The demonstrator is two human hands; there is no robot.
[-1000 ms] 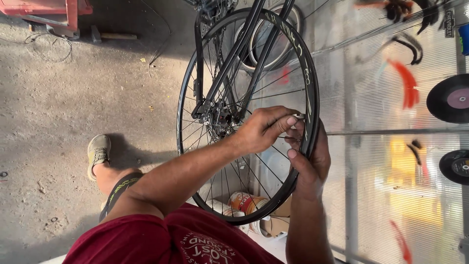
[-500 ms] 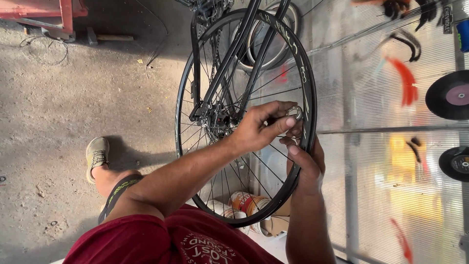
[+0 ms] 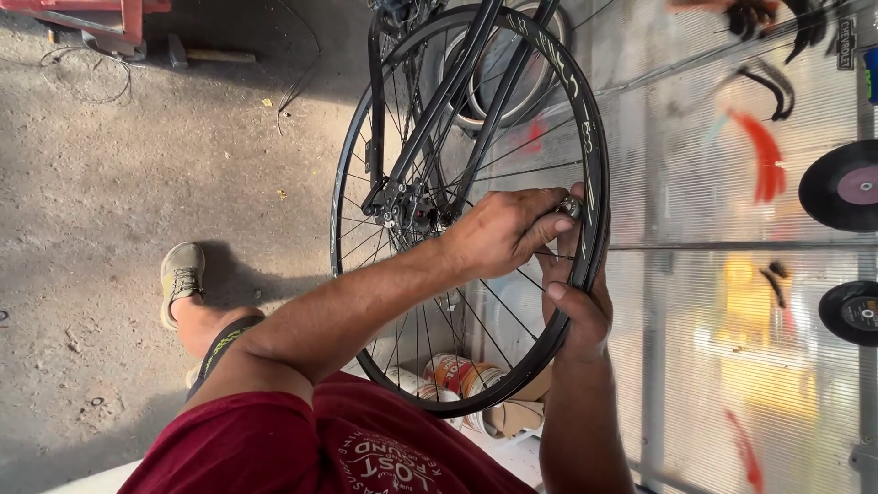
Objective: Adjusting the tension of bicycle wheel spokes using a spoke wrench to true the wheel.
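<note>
Concrete floor [image 3: 119, 210] lies under us, and nearest us a pale cloth [image 3: 512, 416] sits below the bicycle wheel [image 3: 585, 137]. Our right hand [image 3: 578, 306] wraps the rim while our left hand [image 3: 508, 229] pinches a small metal piece [image 3: 572, 207] among the spokes. Frame tubes [image 3: 457, 101] crowd the hub, a translucent panel wall [image 3: 713, 274] stands just beyond, and floor lies open leftward.

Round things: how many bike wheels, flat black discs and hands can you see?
Bike wheels: 2, the big black wheel and a second wheel behind it
Black discs on the wall: 2
Hands: 2, left hand, right hand
Total: 6
</note>
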